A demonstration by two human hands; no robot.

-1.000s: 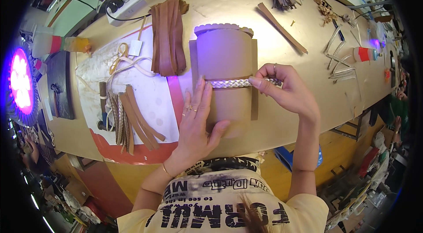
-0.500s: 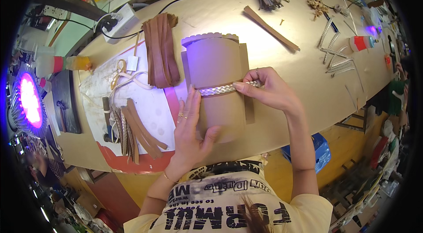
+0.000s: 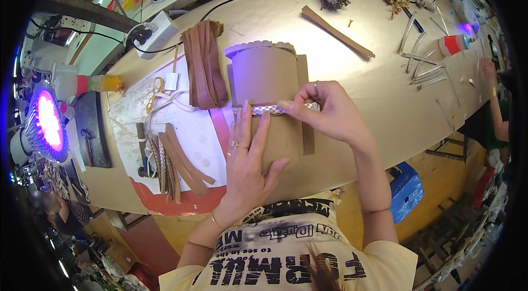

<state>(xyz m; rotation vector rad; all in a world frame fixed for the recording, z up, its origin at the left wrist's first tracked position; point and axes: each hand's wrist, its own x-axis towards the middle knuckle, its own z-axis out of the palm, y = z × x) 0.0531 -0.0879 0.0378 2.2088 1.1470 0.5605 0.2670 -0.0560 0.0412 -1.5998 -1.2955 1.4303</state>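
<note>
A brown leather piece (image 3: 264,73) with a scalloped pale top edge lies flat on the tan workbench (image 3: 379,93). A pale braided strip (image 3: 269,109) runs across its middle. My left hand (image 3: 250,164) lies flat on the lower half of the leather, fingertips touching the strip. My right hand (image 3: 330,112) pinches the right end of the braided strip against the leather.
A stack of brown leather straps (image 3: 204,62) lies left of the piece, more strips (image 3: 176,162) on white paper. A power strip (image 3: 157,32), a purple lamp (image 3: 48,123), loose braided strips (image 3: 421,62) and a wooden stick (image 3: 336,31) are around. Another person's arm (image 3: 495,98) is at right.
My right hand has slid slightly left along the braided strip. My left hand stays pressed on the leather.
</note>
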